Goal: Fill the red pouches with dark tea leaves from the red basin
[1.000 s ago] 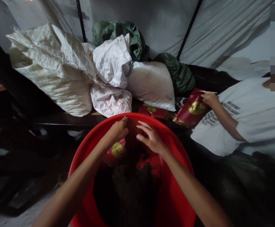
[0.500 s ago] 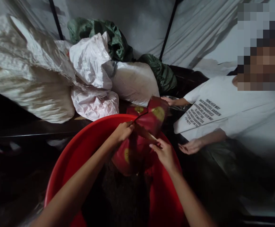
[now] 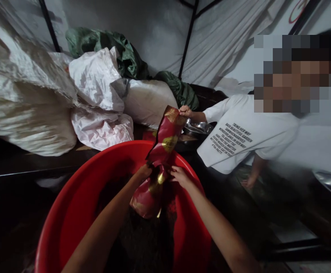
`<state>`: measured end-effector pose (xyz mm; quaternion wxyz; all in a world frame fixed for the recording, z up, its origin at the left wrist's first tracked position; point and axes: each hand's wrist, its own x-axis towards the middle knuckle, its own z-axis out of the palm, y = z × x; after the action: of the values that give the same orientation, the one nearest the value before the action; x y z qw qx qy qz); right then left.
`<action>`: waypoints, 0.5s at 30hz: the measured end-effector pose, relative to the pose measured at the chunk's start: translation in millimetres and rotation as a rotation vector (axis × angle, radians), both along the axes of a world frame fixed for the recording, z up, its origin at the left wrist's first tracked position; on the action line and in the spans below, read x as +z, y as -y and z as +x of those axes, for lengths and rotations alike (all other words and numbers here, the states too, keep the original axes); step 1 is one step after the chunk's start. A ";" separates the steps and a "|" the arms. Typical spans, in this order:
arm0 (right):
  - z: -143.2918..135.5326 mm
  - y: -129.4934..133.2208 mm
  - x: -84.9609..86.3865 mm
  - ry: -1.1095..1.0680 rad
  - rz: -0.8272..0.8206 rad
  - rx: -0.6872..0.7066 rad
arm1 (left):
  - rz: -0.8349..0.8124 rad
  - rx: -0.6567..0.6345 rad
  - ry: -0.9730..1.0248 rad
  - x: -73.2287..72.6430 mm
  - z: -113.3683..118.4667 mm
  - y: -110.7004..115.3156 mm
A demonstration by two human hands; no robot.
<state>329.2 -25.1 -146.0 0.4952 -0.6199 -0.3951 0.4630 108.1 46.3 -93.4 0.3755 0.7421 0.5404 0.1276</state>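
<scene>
1. Left side: the left hand (image 3: 145, 170) does best, I judge, with a light pinch on the rim only of the lower red bag (image 3: 145, 199), so the foil does not crease inward
2. Centre: the lower red bag hangs in the red tub (image 3: 120, 146), above dark loose matter (image 3: 145, 237); its base likely needs to hang free and its mouth to be drawn wide
3. Above: the upper red bag (image 3: 165, 138) slants down to that mouth; lining up the two ends matters, as a sideways pull could make them slip apart
4. Right side: the right hand (image 3: 181, 177) should match the left in height and pull; a co-worker's hand (image 3: 185, 111) holds the upper red bag's top
5. Pose, left: forearm reaches up and inward, fingers clamped on the lower red bag's left edge
6. Pose, right: forearm angles inward from lower right, fingertips together on the opposite edge, palm not readable
</scene>
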 end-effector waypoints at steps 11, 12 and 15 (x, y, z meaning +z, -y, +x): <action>-8.0 -56.1 0.9 0.302 0.205 -0.017 | -0.044 0.222 0.152 -7.3 -23.7 -33.4; -8.9 -56.5 2.3 0.325 0.219 -0.011 | -0.043 0.221 0.172 -10.3 -25.2 -33.8; -14.1 -54.5 5.3 0.371 0.262 0.003 | -0.056 0.230 0.245 -22.6 -26.9 -32.3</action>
<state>315.1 29.4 -140.7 0.4895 -0.6243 -0.5372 0.2866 81.2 78.6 -116.0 0.4420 0.6436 0.5752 0.2441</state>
